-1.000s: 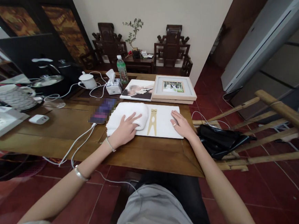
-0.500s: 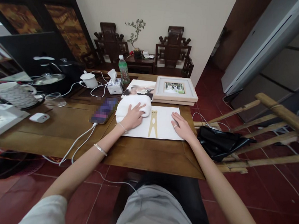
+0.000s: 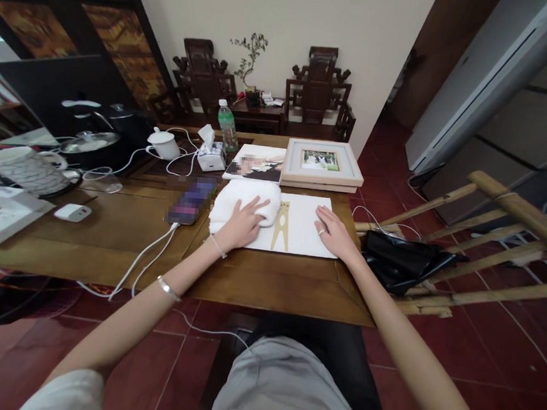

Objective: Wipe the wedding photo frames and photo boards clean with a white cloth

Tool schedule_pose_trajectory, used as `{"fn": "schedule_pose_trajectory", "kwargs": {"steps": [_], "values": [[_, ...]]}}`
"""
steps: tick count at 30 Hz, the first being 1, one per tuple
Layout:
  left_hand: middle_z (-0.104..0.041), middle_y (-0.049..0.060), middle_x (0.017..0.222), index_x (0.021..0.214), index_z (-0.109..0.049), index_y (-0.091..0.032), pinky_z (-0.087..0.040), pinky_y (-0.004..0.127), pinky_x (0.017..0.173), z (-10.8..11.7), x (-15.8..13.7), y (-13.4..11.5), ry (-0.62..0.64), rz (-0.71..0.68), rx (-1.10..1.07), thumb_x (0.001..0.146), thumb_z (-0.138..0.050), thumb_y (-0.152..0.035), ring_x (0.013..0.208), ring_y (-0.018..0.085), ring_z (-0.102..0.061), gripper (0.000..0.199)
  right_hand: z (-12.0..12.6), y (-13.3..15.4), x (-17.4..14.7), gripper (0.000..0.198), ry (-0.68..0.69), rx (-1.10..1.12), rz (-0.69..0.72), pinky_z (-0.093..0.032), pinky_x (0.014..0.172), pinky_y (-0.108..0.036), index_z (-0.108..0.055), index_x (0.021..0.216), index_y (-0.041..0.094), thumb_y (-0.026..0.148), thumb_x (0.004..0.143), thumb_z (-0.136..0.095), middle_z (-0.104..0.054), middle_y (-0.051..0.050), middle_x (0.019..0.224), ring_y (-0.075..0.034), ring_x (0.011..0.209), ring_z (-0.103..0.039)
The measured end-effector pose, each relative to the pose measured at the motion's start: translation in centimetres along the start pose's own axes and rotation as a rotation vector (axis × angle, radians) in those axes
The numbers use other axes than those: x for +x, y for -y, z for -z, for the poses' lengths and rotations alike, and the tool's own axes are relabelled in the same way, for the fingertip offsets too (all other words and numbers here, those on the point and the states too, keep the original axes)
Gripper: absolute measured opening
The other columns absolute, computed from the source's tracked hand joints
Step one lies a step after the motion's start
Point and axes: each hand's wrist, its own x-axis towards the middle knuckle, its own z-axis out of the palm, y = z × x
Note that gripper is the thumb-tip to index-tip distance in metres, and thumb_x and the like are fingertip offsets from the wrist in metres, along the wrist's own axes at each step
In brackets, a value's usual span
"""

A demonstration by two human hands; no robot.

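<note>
A folded white towel (image 3: 227,195) lies over the left part of a flat white board (image 3: 302,239). My left hand (image 3: 242,221) rests on top of the towel, palm down with its fingers spread. Right of the towel, the board bears a tan figure with a cat-like head and two long legs (image 3: 281,228). At the board's right edge my right hand (image 3: 334,230) lies flat, fingers stretched out, with a ring on one finger; it touches the board and grips nothing.
Behind the board are a photo print (image 3: 258,164) and a pale picture frame (image 3: 352,167). A phone (image 3: 191,203) on a white cable lies left. Beyond stand a tissue box (image 3: 211,156), a green-labelled bottle (image 3: 227,125) and a lidded cup (image 3: 163,144). A bamboo chair (image 3: 483,183) stands right.
My left hand has slid slightly toward me, and the towel under it has shifted and spread a little to the right. My right hand stays in place on the board.
</note>
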Motion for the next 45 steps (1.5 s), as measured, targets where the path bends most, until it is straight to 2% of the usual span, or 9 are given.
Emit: {"fn": "schedule_pose_trajectory", "kwargs": {"steps": [6, 14, 17, 20, 25, 29, 39, 42, 45], "values": [[-0.034, 0.008, 0.154, 0.112, -0.065, -0.015, -0.02, 0.069, 0.11, -0.3, 2.4, 0.1, -0.005, 0.097, -0.034, 0.082, -0.036, -0.008, 0.145, 0.031, -0.023, 0.042, 0.1, 0.1, -0.1, 0.047, 0.005, -0.008, -0.019, -0.029, 0.118, -0.049, -0.054, 0.135, 0.017, 0.031, 0.092, -0.043, -0.049, -0.01, 0.145, -0.025, 0.14, -0.038], [-0.032, 0.001, 0.155, 0.088, -0.069, -0.019, -0.022, 0.062, 0.115, 2.3, -8.5, -4.4, 0.104, -0.052, -0.095, 0.079, -0.035, -0.004, 0.146, 0.028, -0.02, 0.038, -0.2, 0.1, -0.1, 0.047, -0.017, 0.021, -0.011, -0.029, 0.118, -0.048, -0.054, 0.135, 0.018, 0.031, 0.091, -0.044, -0.05, -0.008, 0.144, -0.025, 0.14, -0.038], [-0.029, 0.001, 0.156, 0.088, -0.068, -0.018, -0.023, 0.062, 0.115, 2.8, -10.0, -4.6, 0.139, -0.083, -0.117, 0.081, -0.032, -0.004, 0.146, 0.027, -0.018, 0.039, -0.1, 0.3, -0.1, 0.047, -0.01, 0.003, -0.005, -0.029, 0.118, -0.048, -0.054, 0.135, 0.016, 0.03, 0.091, -0.043, -0.05, -0.009, 0.144, -0.025, 0.14, -0.038], [-0.026, 0.004, 0.157, 0.094, -0.066, -0.016, -0.02, 0.063, 0.115, 2.4, -7.7, -3.9, 0.128, -0.065, -0.135, 0.081, -0.03, -0.004, 0.147, 0.029, -0.014, 0.039, 0.1, 0.4, -0.1, 0.048, 0.004, 0.001, -0.008, -0.029, 0.118, -0.048, -0.054, 0.135, 0.014, 0.031, 0.091, -0.043, -0.048, -0.011, 0.145, -0.026, 0.14, -0.037], [-0.029, 0.006, 0.156, 0.104, -0.064, -0.015, -0.014, 0.061, 0.116, 0.5, 0.3, -2.3, 0.038, -0.052, -0.205, 0.082, -0.033, -0.006, 0.147, 0.028, -0.017, 0.039, 0.3, 0.2, -0.1, 0.048, 0.012, 0.015, -0.003, -0.028, 0.118, -0.049, -0.054, 0.135, 0.016, 0.032, 0.092, -0.043, -0.049, -0.01, 0.145, -0.026, 0.14, -0.038], [-0.026, 0.003, 0.157, 0.111, -0.065, -0.016, -0.015, 0.066, 0.114, -0.4, 4.0, -3.1, -0.006, -0.051, -0.163, 0.083, -0.035, -0.007, 0.146, 0.032, -0.017, 0.042, 0.3, 0.0, -0.1, 0.048, 0.016, 0.012, -0.009, -0.028, 0.119, -0.046, -0.054, 0.135, 0.014, 0.033, 0.092, -0.044, -0.049, -0.011, 0.145, -0.025, 0.14, -0.038], [-0.039, 0.006, 0.151, 0.099, -0.074, -0.017, -0.029, 0.063, 0.11, 1.2, -3.7, -11.6, 0.043, -0.245, 0.098, 0.08, -0.051, -0.009, 0.139, 0.039, -0.031, 0.031, 0.1, -0.3, 0.0, 0.048, 0.018, 0.011, 0.003, -0.028, 0.118, -0.049, -0.055, 0.135, 0.015, 0.032, 0.091, -0.044, -0.049, -0.011, 0.144, -0.027, 0.139, -0.038], [-0.04, 0.004, 0.151, 0.101, -0.073, -0.018, -0.031, 0.06, 0.11, 1.5, -3.1, -11.3, 0.053, -0.26, 0.073, 0.081, -0.048, -0.008, 0.141, 0.037, -0.03, 0.034, 0.1, -0.3, 0.0, 0.047, 0.017, 0.003, 0.007, -0.029, 0.118, -0.05, -0.055, 0.135, 0.016, 0.031, 0.091, -0.044, -0.049, -0.01, 0.144, -0.027, 0.139, -0.039], [-0.039, 0.006, 0.151, 0.107, -0.07, -0.017, -0.029, 0.061, 0.111, 1.4, 0.4, -9.1, 0.089, -0.209, 0.029, 0.08, -0.043, -0.004, 0.142, 0.035, -0.027, 0.04, 0.2, -0.3, 0.0, 0.047, 0.015, -0.004, 0.009, -0.029, 0.118, -0.048, -0.055, 0.135, 0.015, 0.032, 0.092, -0.043, -0.049, -0.01, 0.144, -0.026, 0.139, -0.038]]}}
